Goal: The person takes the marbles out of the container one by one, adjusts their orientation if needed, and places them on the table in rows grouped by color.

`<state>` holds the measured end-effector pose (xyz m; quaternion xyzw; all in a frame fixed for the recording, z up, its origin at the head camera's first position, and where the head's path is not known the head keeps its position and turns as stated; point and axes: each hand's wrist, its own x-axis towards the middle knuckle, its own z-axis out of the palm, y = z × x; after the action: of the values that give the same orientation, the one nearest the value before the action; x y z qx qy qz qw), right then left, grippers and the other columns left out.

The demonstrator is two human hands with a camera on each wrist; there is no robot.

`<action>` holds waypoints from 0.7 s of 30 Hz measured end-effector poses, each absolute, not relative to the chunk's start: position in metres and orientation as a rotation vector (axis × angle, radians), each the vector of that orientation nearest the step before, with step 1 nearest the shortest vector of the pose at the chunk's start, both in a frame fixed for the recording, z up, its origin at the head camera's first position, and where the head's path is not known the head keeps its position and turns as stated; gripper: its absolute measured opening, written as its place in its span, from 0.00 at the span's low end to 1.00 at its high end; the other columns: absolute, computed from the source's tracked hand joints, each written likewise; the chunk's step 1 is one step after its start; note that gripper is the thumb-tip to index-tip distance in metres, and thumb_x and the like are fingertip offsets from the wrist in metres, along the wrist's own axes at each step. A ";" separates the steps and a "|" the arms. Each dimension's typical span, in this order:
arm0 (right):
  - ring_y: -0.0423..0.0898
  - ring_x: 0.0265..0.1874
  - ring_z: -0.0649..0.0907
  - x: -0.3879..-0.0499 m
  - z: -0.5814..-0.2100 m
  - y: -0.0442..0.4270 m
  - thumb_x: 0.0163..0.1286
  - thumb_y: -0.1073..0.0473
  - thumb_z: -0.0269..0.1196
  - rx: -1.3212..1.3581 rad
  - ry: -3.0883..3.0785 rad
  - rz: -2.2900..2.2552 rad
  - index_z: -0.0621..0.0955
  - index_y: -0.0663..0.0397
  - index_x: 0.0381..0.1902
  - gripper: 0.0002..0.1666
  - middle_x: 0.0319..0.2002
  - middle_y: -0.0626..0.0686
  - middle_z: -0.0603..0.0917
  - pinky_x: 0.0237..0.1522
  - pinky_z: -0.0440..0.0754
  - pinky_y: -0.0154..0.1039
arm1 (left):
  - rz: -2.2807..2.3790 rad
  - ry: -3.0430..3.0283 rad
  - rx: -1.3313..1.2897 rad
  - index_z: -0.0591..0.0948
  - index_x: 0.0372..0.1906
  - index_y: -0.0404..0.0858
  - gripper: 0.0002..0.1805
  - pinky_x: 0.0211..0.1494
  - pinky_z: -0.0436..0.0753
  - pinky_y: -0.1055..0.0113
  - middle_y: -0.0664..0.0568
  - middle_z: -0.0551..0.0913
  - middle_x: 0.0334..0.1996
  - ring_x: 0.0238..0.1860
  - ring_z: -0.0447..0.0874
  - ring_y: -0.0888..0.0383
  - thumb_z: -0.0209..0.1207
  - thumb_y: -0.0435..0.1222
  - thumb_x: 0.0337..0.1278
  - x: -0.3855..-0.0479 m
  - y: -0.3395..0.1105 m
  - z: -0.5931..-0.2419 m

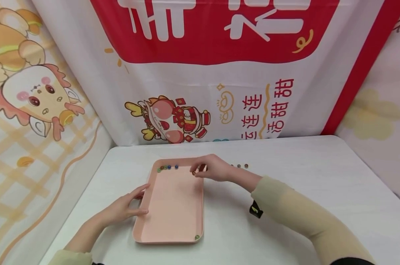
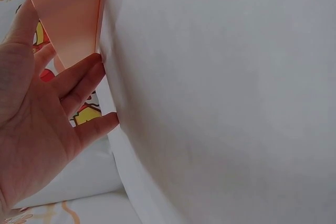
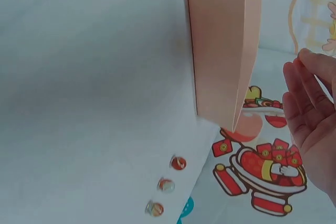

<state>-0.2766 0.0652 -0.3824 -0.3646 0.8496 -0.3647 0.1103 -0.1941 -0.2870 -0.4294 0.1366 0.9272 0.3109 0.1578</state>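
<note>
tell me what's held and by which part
The right hand pinches a marble, exact contact points too small to see; the left hand touches the left rim of the tray.

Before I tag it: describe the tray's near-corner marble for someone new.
On the white table lies a pink tray. In its near right corner, at the end closest to the head camera, sits a small greenish marble. Unlike the marbles at the tray's far end, it sits alone.

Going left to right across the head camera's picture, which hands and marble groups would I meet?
Left hand, five grouped marbles in the pink tray, right hand, three marbles on the white table.
</note>
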 end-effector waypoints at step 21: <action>0.44 0.36 0.80 -0.268 -0.379 0.175 0.65 0.64 0.67 -0.887 2.674 -1.186 0.85 0.50 0.46 0.12 0.40 0.45 0.85 0.37 0.82 0.38 | 0.896 2.651 0.414 0.57 0.76 0.49 0.48 0.61 0.64 0.35 0.39 0.73 0.62 0.64 0.67 0.39 0.67 0.52 0.52 -0.195 -0.288 -0.431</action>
<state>-0.2681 0.1751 -0.3786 -0.2898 0.8741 -0.3875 0.0424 -0.1955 -0.2883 -0.4308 0.1447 0.9257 0.3129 0.1559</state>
